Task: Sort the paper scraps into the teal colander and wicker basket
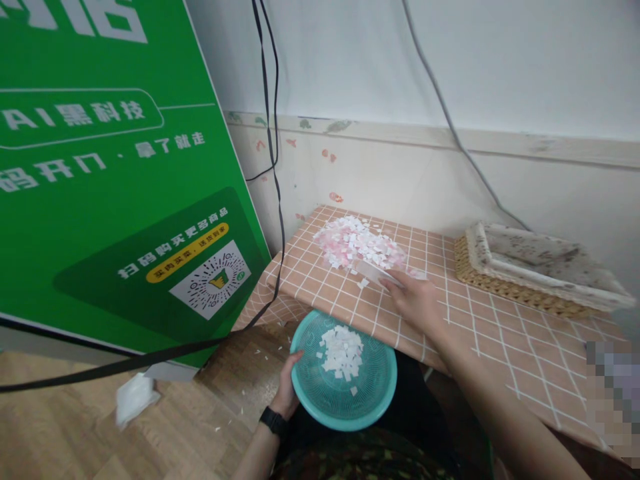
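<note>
My left hand (289, 383) grips the left rim of a teal plastic strainer basket (383, 393), held just below the table's front edge. Small white paper pieces (343, 352) lie in a heap inside it. Over the table, my right hand (413, 297) is closed on a flat white strip (374, 272); its exact kind is not clear. The strip's far end touches the near side of a pile of white and pink paper scraps (357, 240). One loose white scrap (363, 283) lies nearer the table edge.
A checked cloth covers the table (485, 333). A cloth-lined wicker basket (525, 293) stands at its right back. Black cables (274, 173) hang before the green sign panel (125, 220) on the left. A white packet (136, 399) and paper bits lie on the floor.
</note>
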The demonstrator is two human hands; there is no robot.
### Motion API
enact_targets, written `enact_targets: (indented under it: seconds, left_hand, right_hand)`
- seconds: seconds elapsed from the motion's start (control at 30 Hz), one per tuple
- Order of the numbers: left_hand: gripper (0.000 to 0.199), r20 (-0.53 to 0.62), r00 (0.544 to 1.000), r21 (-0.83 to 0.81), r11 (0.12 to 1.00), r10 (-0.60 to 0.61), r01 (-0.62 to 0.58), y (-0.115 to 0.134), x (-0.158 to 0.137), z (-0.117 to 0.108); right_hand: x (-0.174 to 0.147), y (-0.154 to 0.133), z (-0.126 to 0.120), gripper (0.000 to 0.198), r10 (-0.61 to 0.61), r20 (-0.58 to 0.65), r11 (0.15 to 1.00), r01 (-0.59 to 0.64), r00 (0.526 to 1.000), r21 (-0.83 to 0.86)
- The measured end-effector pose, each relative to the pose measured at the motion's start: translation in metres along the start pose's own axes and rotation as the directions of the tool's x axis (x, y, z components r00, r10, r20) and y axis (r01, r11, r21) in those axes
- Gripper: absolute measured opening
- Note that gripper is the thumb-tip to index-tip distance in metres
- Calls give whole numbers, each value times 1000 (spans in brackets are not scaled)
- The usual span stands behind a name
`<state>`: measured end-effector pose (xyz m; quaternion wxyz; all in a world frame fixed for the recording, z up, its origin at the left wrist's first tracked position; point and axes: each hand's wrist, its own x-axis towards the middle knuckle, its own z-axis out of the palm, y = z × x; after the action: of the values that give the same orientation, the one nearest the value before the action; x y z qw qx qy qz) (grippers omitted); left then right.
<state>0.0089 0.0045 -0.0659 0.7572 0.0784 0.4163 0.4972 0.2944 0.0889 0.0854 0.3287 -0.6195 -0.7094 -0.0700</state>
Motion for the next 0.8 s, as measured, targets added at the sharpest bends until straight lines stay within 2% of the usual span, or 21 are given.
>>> enact_targets:
  seconds: [0.1,0.2,0.4,0.6,0.8]
  left_hand:
    - [27,1,1000,-1,1000,9,-9,0,0,0]
    - [26,-21,1000,5,1000,10,-10,0,1,-1]
    - [28,-14,1000,-9,1000,21,-21,0,2,-4]
    - [26,-35,999,10,999,35,-34,5,-1,1]
    - [20,-59,997,15,999,45,-44,15,-8,4]
  right_hand:
    - [12,-1,7,25,-15,15,1000,15,1000,14]
    - [20,0,9,25,-39,71,995,32,997,100]
    - [17,8,-2,23,-45,156,969,5,987,247]
    - [-3,9,-9,24,-9,64,988,-1,998,155]
    - [-13,-7,-12,25,-120,179,983,91,976,161]
